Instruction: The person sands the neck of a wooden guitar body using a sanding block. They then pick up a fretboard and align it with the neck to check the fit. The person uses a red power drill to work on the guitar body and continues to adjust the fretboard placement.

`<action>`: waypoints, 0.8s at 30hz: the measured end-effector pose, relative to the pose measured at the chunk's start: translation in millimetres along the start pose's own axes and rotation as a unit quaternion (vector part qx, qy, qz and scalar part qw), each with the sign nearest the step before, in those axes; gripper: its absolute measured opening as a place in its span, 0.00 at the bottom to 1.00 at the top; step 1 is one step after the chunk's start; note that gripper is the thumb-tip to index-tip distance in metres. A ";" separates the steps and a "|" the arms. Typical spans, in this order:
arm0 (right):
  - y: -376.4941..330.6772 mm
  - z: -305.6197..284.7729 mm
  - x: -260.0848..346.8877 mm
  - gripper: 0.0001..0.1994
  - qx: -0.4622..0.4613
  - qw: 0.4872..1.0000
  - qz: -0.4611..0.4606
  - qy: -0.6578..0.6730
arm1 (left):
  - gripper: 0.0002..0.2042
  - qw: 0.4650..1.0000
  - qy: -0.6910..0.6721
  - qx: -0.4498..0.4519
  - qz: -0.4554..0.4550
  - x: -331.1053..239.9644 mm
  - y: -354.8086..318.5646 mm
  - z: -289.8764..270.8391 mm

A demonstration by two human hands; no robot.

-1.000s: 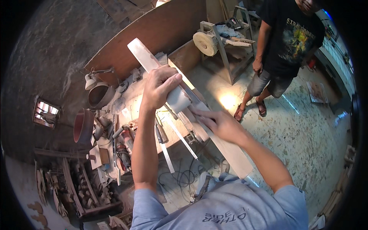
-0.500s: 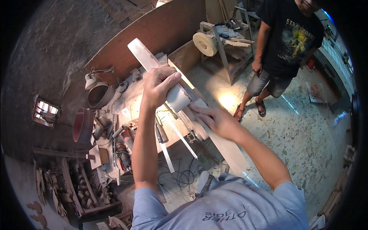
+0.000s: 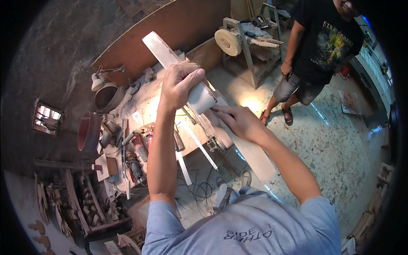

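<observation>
My left hand is closed around a long flat whitish bar with ragged-edged, worn covering, perhaps a sanding board. The bar slants from upper left to lower right, and its near end shows below my knuckles. Beneath it, a long pale wooden board runs toward me past the bench edge. My right hand lies on this board just below the bar's end, fingers stretched out along the wood. Its thumb and fingertips are partly hidden.
The dusty workbench carries power tools, a lamp and metal rulers jutting over its edge. A person stands at the right. Behind, a frame holds a round buffing wheel. Cables lie on the floor.
The whole view has shifted, so most things sit higher in it. The bar in my left hand has moved slightly right relative to my right fingertips. My right hand stays on the board.
</observation>
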State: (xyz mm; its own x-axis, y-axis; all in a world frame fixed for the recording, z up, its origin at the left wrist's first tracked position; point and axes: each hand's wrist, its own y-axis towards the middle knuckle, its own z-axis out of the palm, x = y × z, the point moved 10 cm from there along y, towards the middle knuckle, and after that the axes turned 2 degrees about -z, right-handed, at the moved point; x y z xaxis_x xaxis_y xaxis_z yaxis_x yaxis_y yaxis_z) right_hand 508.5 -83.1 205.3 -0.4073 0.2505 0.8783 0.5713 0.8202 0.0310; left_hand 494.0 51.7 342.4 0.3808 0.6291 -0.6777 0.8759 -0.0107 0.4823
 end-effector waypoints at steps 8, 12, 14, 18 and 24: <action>-24.6 5.4 -9.4 0.18 -0.009 0.999 -0.036 0.011 | 0.22 1.000 0.024 0.003 -0.018 6.2 0.3 -1.3; 2.2 -0.1 -1.9 0.18 0.003 1.000 0.000 -0.016 | 0.23 0.999 0.023 0.001 -0.037 9.0 2.4 -0.9; -13.7 -0.7 1.6 0.19 -0.021 0.997 -0.067 0.020 | 0.23 0.999 0.032 -0.002 -0.036 10.6 1.8 -3.0; -19.4 -1.8 1.6 0.19 -0.018 0.998 -0.058 -0.020 | 0.23 0.999 0.023 -0.013 -0.033 8.8 0.6 -2.9; -19.1 6.7 -12.7 0.18 -0.017 0.999 -0.045 -0.017 | 0.23 0.999 0.023 -0.019 -0.021 6.5 -1.2 -6.1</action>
State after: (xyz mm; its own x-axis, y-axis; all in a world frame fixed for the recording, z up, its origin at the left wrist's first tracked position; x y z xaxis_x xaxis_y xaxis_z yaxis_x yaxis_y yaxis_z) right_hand 498.0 -98.5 190.4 -0.4821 0.1938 0.8544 0.5551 0.8221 0.1268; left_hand 493.6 60.5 340.8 0.3284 0.6631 -0.6726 0.8787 0.0466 0.4750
